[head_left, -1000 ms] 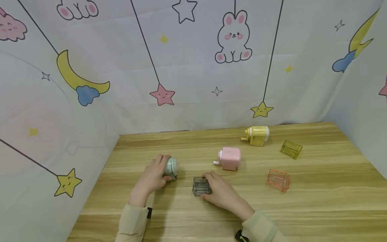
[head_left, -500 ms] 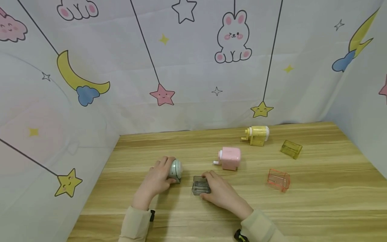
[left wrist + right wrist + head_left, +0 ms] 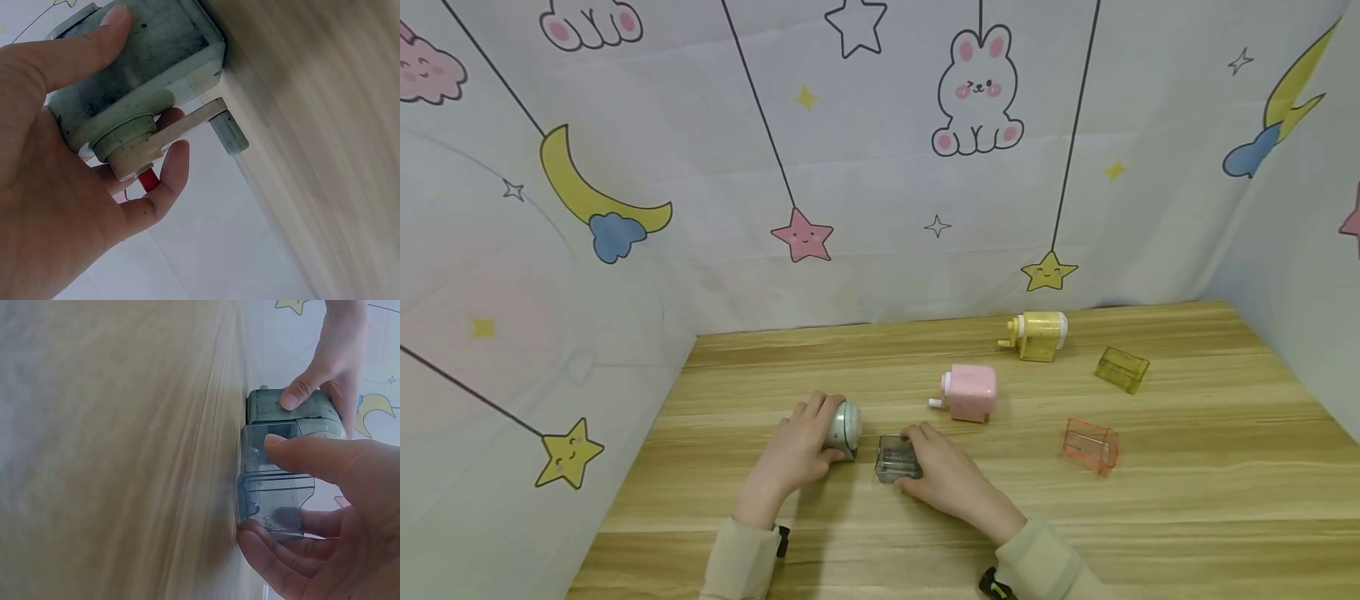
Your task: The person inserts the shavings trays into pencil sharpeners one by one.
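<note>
OK, L hand is gripping the pale-green sharpener: thumb's pressing a flat side, other fingers are curling round past the crank, which is sitting on the palm side. R hand is pinching the grey see-through drawer btwn thumb & fingers, holding it at or just above the wood table; can't tell which. Key bit: drawer's lying just R of the sharpener, slightly nearer the person, & the sharpener's rounded end is facing it across a small gap. Sharpener's crank-to-front axis is running approx L–R, pointing roughly drawer-ward; drawer's long axis, can't tell. R hand's covering the drawer's R end, so its L end is facing the L thumb. R wrist cam's showing the two overlapping, so no gap check there. Pink sharpener is standing behind, R of the drawer.
</note>
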Tool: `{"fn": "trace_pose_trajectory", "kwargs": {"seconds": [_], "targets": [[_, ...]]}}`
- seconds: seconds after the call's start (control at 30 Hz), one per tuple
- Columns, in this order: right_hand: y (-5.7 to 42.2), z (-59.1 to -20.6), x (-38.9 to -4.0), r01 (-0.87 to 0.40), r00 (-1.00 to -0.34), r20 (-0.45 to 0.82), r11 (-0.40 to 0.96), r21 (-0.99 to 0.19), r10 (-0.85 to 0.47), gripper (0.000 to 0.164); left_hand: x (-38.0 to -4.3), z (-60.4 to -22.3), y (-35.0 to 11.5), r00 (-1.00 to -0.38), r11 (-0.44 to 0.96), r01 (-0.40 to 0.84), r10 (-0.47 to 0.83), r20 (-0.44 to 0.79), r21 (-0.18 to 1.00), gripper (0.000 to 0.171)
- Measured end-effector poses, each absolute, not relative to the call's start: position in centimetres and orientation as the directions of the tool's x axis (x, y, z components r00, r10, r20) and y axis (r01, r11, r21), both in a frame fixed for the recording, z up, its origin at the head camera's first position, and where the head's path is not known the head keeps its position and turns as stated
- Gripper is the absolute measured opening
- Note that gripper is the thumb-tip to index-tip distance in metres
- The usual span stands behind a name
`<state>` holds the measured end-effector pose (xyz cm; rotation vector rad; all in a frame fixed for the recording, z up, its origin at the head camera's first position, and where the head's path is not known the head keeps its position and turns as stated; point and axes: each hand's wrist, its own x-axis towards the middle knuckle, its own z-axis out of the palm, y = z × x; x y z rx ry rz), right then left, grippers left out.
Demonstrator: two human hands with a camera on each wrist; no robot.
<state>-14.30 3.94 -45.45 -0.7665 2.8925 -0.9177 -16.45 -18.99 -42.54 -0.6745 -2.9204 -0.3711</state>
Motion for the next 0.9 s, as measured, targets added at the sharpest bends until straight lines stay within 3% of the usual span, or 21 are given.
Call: {"fn": "trace_pose_trajectory", "kwargs": {"seconds": [0.9], "targets": [[4.0,-45.6,-14.4,-0.452,-0.879,0.14,0.702,-0.55,-0.457,0.061,-15.7,-42.5,-17.7,-0.881,0.859,0.47,0.44,0.175,0.204,0.072]]}}
